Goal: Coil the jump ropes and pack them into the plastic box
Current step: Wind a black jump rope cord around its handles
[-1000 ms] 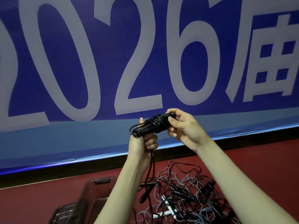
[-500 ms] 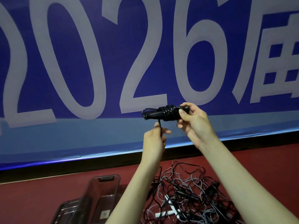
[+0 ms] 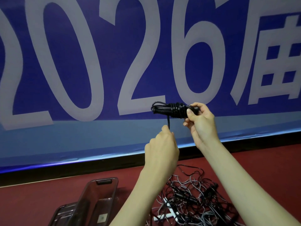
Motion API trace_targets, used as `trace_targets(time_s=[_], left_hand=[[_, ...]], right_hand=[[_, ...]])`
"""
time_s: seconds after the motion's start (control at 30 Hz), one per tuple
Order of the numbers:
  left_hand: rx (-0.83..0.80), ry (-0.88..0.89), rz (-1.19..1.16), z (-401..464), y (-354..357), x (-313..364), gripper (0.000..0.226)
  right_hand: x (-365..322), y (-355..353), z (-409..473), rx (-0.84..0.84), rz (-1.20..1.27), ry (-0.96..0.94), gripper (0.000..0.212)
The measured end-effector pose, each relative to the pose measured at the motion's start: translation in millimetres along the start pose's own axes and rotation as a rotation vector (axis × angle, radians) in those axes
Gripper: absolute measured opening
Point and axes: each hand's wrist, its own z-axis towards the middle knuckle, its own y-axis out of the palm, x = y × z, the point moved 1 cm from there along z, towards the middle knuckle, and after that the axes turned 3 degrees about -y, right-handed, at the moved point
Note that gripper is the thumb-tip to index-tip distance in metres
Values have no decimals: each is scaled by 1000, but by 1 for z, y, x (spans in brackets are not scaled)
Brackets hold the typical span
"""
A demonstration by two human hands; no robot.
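Black rope [image 3: 175,109], wound into a tight bundle, held in the air: right hand [image 3: 201,123] grips one end, left hand [image 3: 162,145] pinches the loose tail below. Winding nearly finished, tail not yet secured. Box [image 3: 99,198] at the floor's near left shows no coiled rope inside. Tangled pile [image 3: 195,198] beside it remains.

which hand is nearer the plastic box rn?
Left. The left hand pinches the rope tail above and just right of the plastic box; the right hand holds the coiled jump rope higher and farther right.
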Motion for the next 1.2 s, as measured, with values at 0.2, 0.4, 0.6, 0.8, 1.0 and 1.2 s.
trace_targets(time_s=[0.2, 0.4, 0.6, 0.8, 1.0, 1.2], left_hand=[[82, -1, -98, 3, -10, -9, 24], [243, 81, -27, 11, -22, -27, 16], [278, 223, 27, 17, -20, -42, 18], [348, 259, 59, 19, -22, -42, 19], [245, 211, -323, 18, -28, -44, 16], [-37, 126, -475, 22, -32, -54, 22]], right_hand=[[-6, 2, -7, -98, -420, -375, 30], [-12, -2, -3, -196, -548, -448, 25], [-15, -11, 6, -378, -715, -345, 23], [-27, -12, 2, -629, -816, -323, 22], [-40, -15, 0, -771, -626, -177, 15], [-39, -17, 0, -800, -463, -105, 13]])
